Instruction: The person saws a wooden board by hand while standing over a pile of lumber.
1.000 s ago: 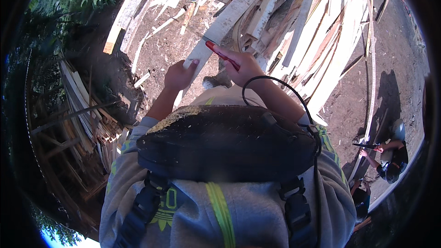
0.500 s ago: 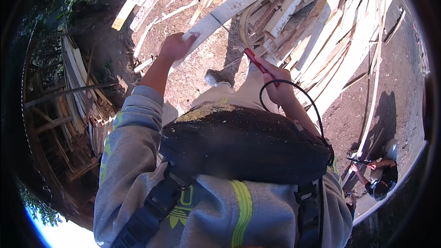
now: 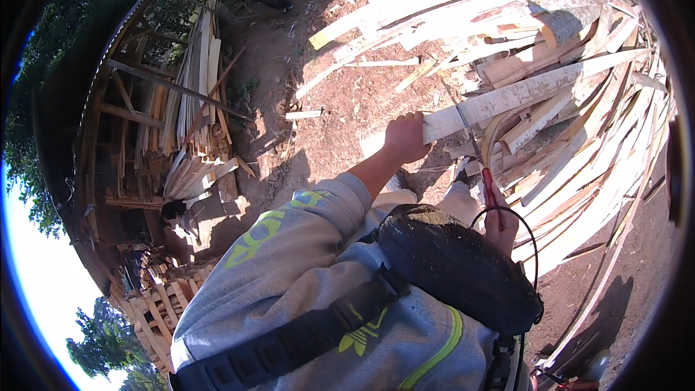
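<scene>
Held left hand point(image 3: 407, 136) forward, clasped round long pale wooden plank point(image 3: 532, 94); gripped red-handled saw point(image 3: 489, 182) in curled right hand point(image 3: 502, 229).

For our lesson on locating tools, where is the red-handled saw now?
In the head view, right of centre, the red-handled saw is in the right hand, reaching to the long pale plank, right of the left hand.

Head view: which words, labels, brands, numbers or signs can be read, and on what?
Grey left sleeve: large yellow-green letters, wording not copied.
Sweatshirt front: yellow-green leaf-shaped emblem beside the black strap, no readable word.
Red-handled saw, board: no readable text.
</scene>
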Demonstrator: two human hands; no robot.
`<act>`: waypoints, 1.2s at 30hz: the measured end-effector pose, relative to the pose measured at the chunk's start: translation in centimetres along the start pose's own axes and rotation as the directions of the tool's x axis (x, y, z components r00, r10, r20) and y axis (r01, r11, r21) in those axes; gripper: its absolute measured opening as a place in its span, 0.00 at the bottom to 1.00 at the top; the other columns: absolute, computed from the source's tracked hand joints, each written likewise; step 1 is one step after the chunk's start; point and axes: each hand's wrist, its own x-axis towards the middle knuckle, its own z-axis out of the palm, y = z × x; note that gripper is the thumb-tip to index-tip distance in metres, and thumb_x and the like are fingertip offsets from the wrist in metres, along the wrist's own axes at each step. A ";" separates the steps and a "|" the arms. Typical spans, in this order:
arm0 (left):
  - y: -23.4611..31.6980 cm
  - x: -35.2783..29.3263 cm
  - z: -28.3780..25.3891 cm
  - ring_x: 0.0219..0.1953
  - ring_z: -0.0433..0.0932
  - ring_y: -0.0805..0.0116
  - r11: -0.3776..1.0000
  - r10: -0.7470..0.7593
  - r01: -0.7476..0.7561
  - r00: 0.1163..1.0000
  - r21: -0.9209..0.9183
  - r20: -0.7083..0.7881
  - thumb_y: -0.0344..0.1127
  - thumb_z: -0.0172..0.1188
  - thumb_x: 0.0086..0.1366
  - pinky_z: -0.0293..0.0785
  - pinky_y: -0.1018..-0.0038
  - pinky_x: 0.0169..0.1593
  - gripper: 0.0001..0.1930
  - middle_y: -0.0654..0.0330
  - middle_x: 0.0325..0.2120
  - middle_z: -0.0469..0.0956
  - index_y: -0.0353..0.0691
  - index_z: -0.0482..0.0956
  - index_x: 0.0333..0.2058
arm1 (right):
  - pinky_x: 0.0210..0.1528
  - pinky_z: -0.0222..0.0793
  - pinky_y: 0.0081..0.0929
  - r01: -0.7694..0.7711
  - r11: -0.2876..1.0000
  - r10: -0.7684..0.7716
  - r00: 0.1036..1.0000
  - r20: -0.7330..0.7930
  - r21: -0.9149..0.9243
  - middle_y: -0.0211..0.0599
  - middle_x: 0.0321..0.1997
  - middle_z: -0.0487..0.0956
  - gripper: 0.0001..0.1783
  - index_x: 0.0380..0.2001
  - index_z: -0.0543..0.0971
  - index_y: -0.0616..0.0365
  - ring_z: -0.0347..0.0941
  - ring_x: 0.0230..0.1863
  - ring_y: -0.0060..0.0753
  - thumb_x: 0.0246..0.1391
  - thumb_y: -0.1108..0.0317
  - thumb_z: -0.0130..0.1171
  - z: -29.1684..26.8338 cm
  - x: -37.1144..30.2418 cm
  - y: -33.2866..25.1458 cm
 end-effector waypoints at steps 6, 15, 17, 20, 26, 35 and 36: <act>-0.9 -0.1 0.7 0.48 0.86 0.48 0.996 0.037 -0.038 0.999 -0.082 -0.012 0.52 0.77 0.54 0.82 0.55 0.52 0.34 0.50 0.43 0.84 0.41 0.74 0.53 | 0.42 0.69 0.19 -0.129 0.989 0.132 0.991 0.032 -0.067 0.39 0.53 0.84 0.28 0.71 0.72 0.68 0.70 0.37 0.18 0.72 0.68 0.50 -3.3 -2.0 0.5; -0.6 0.1 -0.7 0.48 0.86 0.47 0.999 0.016 -0.013 0.998 -0.037 0.067 0.58 0.76 0.56 0.81 0.55 0.53 0.36 0.49 0.44 0.85 0.41 0.74 0.53 | 0.63 0.66 0.28 0.141 0.990 -0.140 0.987 0.084 -0.004 0.46 0.66 0.79 0.34 0.73 0.70 0.62 0.71 0.60 0.33 0.64 0.81 0.42 1.9 5.4 0.0; -0.7 -0.2 -0.2 0.49 0.86 0.47 0.997 0.032 -0.029 0.998 -0.070 0.049 0.59 0.76 0.56 0.81 0.55 0.53 0.36 0.49 0.44 0.85 0.41 0.74 0.54 | 0.80 0.58 0.34 -0.005 0.997 -0.006 0.988 0.151 0.074 0.51 0.77 0.71 0.37 0.74 0.68 0.60 0.66 0.78 0.45 0.61 0.85 0.37 1.6 6.2 -0.7; -0.5 -0.3 0.0 0.49 0.86 0.46 0.998 0.030 -0.027 0.998 -0.054 0.058 0.60 0.75 0.56 0.81 0.55 0.53 0.36 0.48 0.44 0.85 0.41 0.74 0.54 | 0.75 0.56 0.35 0.057 0.959 -0.095 0.987 0.127 0.277 0.57 0.75 0.70 0.34 0.74 0.68 0.65 0.64 0.73 0.44 0.64 0.81 0.40 -1.3 2.4 0.2; 0.0 1.1 -1.8 0.48 0.87 0.45 1.000 -0.015 0.018 0.996 -0.024 0.090 0.58 0.75 0.57 0.81 0.54 0.53 0.37 0.45 0.45 0.85 0.38 0.73 0.55 | 0.53 0.61 0.28 0.043 0.986 -0.054 0.996 0.069 0.162 0.48 0.57 0.73 0.30 0.72 0.71 0.65 0.65 0.50 0.29 0.67 0.75 0.47 -2.5 -0.9 -0.8; 0.0 0.4 -0.8 0.48 0.87 0.43 0.999 0.035 -0.040 0.990 0.035 0.136 0.60 0.75 0.57 0.81 0.52 0.51 0.37 0.43 0.42 0.86 0.38 0.72 0.54 | 0.32 0.62 0.22 0.021 0.998 -0.019 0.999 -0.032 0.063 0.25 0.27 0.71 0.30 0.71 0.75 0.57 0.64 0.27 0.16 0.66 0.76 0.53 -1.3 -3.9 -0.7; 0.7 -0.4 -0.3 0.47 0.87 0.43 0.999 0.031 -0.034 0.991 0.025 0.128 0.60 0.75 0.57 0.81 0.52 0.51 0.37 0.43 0.43 0.86 0.38 0.72 0.54 | 0.29 0.62 0.22 -0.001 0.998 0.003 1.000 -0.027 0.063 0.22 0.24 0.71 0.30 0.71 0.75 0.56 0.64 0.24 0.15 0.66 0.76 0.54 -2.0 -4.3 -0.6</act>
